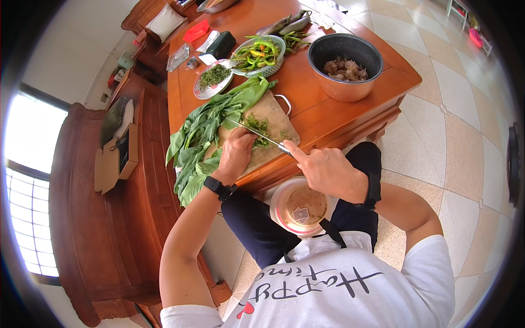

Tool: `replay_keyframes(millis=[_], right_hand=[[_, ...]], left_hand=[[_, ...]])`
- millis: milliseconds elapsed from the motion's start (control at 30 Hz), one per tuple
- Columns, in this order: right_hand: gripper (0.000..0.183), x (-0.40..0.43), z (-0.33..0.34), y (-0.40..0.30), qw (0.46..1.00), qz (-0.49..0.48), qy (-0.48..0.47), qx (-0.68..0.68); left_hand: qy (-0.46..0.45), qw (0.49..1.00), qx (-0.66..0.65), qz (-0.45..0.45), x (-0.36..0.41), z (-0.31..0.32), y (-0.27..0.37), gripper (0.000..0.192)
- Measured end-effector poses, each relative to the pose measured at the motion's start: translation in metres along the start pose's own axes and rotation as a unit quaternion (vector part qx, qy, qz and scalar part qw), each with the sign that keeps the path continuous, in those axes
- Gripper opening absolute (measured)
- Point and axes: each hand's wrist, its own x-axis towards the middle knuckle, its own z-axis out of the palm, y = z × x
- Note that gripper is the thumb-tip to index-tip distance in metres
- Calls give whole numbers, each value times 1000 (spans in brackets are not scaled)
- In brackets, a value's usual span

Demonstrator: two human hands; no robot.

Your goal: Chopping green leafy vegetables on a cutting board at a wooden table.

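Observation:
My right hand (328,172) grips a knife (262,136) by its handle, with the index finger stretched along the top. Its blade slants across a pile of cut green vegetable pieces (256,123) on a wooden cutting board (266,158). Close beside the blade, my left hand (237,149) is bunched with fingers curled down onto the green pieces; its fingertips are partly hidden. Long leafy greens (205,117) lie along the board's left and far sides, some drooping over the table edge. A white handle loop (285,102) sticks out from the board.
On the wooden table (303,119) are a metal pot (344,84) of garlic bulbs, a basket of peppers (260,61), a plate of chopped greens (213,80) and eggplants (289,24). Between my knees stands a plastic bucket (283,217). A wooden bench (135,229) is at left.

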Motion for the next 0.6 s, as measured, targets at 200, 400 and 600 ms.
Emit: replay_keyframes(millis=[200,400,600], right_hand=[[67,3,-1,-2,999,5,-26,46],[65,13,8,1,998,9,-39,40],[64,23,18,4,998,17,-28,62]], left_hand=[[3,1000,3,3,-2,1,-1,13],[8,1000,3,7,-2,1,-2,13],[5,1000,0,11,-2,0,-3,13]])
